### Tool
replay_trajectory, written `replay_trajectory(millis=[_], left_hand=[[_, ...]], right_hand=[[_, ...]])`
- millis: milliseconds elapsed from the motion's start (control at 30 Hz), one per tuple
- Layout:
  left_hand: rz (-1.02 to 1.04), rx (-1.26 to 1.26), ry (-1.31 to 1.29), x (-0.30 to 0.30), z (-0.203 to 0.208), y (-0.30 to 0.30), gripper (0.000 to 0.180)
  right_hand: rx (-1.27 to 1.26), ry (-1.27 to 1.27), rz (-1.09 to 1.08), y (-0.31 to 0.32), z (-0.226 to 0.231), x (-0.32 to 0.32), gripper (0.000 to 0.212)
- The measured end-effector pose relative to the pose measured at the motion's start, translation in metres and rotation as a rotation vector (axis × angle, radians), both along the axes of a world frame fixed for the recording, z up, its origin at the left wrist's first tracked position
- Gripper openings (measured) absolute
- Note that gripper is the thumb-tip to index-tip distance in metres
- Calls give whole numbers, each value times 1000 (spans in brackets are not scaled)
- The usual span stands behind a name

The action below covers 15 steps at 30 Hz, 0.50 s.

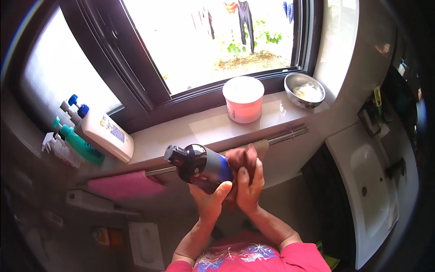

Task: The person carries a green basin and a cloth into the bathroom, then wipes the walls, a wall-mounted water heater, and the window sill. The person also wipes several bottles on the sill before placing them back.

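Note:
A dark pump bottle (202, 164) with a black top and a blue band is tilted in front of me, its pump end toward the upper left. My left hand (209, 199) grips its side from below, thumb along the near face. Against the bottle's base, a reddish-brown cloth (240, 159) is bunched in my right hand (250, 188). The fingers of that hand are bent round the cloth, which hides part of the bottle's bottom end.
On the windowsill (181, 136) stand a large cream pump bottle (108, 131), a green bottle (84, 145), a white tub (243, 102) and a metal bowl (304, 90). Below, a pink towel (124, 185) hangs on a metal rail (287, 135). A white sink (364, 181) is at the right.

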<state>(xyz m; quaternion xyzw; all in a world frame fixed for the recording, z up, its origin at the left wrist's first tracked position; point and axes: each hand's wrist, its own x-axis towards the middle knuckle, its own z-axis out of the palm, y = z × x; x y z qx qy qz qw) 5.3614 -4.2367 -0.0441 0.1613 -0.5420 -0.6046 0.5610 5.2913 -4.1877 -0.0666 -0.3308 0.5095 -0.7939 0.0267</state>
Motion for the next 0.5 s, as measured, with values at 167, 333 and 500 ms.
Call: replay_trajectory(millis=[167, 333, 500], left_hand=[[-141, 63, -82, 5, -12, -7, 54], [-495, 116, -271, 23, -33, -7, 75], [-578, -207, -297, 22, -25, -1, 104]], right_hand=[[21, 630, -140, 17, 3, -13, 35], [28, 468, 332, 16, 53, -42, 32], [-85, 91, 1358, 1, 60, -78, 43]])
